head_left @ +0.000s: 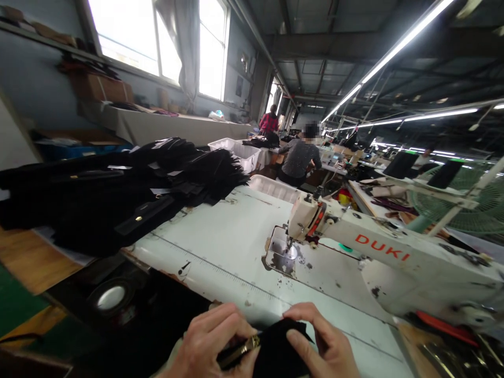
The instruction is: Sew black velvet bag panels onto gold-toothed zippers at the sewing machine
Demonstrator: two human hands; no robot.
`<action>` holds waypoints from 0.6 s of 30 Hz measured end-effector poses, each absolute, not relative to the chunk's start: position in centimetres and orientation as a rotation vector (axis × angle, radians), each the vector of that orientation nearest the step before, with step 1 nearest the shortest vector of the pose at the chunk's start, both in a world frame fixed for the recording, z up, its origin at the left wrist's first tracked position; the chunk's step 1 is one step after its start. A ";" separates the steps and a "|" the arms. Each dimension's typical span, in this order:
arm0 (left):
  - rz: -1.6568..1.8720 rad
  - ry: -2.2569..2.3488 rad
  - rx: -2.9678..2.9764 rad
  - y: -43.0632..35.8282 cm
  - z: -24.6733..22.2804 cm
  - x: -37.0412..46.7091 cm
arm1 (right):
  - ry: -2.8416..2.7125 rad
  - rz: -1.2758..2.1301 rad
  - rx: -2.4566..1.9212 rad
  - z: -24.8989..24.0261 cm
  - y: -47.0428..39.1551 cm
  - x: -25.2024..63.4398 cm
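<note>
My left hand [216, 338] is closed at the front edge of the sewing table [220, 231]. Pinched between its thumb and fingers is a narrow dark piece with gold-coloured metal [252, 342] at its end; its exact kind is unclear. My right hand [321, 341] grips the edge of a black cloth piece [281, 344] between thumb and forefinger. The cloth spans the gap between both hands, and its lower part runs out of view. Beyond the hands stands a white sewing machine [378, 247] marked DUKI, with no cloth under its needle.
A tall heap of black cloth pieces [169, 181], some with gold-coloured metal bits, covers the left side. White plastic crates [236, 149] stand behind the table. A seated co-worker [299, 157] is further back. At right are a green fan [468, 197] and a red-handled tool [447, 328].
</note>
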State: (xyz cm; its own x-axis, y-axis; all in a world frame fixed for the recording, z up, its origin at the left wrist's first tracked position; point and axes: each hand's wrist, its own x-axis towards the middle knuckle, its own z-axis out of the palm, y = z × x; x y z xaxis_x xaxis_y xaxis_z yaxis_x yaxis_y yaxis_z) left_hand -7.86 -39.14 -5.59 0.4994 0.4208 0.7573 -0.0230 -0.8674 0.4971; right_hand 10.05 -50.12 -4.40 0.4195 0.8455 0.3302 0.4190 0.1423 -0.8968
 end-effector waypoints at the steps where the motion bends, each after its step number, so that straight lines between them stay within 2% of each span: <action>1: 1.320 0.329 2.310 -39.1 -5.4 -7.9 | -1.182 0.459 -1.469 -4.3 -50.1 10.0; 11: 1.286 0.276 2.328 -38.6 -4.8 -8.3 | -1.184 0.486 -1.428 -4.3 -49.9 9.6; 18: 1.178 0.353 2.294 -38.8 -4.9 -8.3 | -1.358 0.312 -1.408 -4.1 -49.7 10.0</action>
